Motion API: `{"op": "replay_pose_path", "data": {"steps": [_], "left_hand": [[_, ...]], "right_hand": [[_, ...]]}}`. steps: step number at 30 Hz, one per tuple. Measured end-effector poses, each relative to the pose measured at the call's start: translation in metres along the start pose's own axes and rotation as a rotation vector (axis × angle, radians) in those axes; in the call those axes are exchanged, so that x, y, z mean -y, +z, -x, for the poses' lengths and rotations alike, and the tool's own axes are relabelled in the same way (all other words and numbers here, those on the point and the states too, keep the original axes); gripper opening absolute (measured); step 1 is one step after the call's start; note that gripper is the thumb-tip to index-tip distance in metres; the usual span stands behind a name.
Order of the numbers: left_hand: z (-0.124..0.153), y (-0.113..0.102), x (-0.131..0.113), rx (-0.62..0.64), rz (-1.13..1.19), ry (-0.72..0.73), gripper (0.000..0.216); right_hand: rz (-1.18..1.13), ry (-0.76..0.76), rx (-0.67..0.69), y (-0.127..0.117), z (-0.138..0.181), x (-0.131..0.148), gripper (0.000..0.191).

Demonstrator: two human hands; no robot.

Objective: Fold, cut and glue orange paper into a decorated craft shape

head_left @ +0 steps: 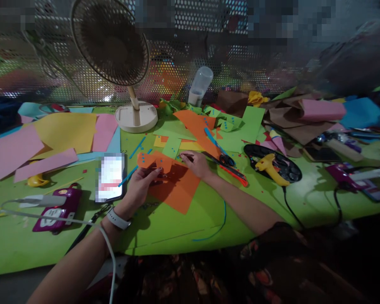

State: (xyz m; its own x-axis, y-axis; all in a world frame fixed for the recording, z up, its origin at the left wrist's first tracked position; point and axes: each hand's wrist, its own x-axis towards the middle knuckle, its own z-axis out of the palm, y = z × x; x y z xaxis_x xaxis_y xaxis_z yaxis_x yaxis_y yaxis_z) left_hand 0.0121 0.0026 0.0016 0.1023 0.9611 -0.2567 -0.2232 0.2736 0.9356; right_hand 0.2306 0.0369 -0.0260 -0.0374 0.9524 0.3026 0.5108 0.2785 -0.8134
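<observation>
Between the thumb and fingers of my left hand is a small orange paper piece marked with blue dots. My right hand is closed in a pinch just to the right of it; whatever its fingertips hold is too small to make out. Under both hands lies a larger orange sheet. A green paper strip with a few loose blue dots on it lies just beyond my fingers. Thin blue paper strips rest to the left of that.
A phone lies left of my left hand, with a fan behind. Right of my right hand are scissors, a red cutter and a yellow glue gun on a black tray. A white cable crosses my left forearm.
</observation>
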Motion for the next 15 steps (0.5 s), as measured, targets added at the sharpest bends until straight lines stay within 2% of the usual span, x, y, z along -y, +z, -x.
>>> {"op": "replay_pose_path", "data": {"steps": [11,15], "left_hand": [[0.0007,-0.0006,-0.0007,0.009,0.002,-0.002,0.041],[0.0008,-0.0012,0.0007,0.03,0.009,0.016,0.039]], "right_hand": [[-0.028,-0.019,-0.01,-0.0002,0.0003,-0.0015,0.025],[0.027,-0.079,-0.026,0.0015,0.0002,-0.0039,0.023]]}}
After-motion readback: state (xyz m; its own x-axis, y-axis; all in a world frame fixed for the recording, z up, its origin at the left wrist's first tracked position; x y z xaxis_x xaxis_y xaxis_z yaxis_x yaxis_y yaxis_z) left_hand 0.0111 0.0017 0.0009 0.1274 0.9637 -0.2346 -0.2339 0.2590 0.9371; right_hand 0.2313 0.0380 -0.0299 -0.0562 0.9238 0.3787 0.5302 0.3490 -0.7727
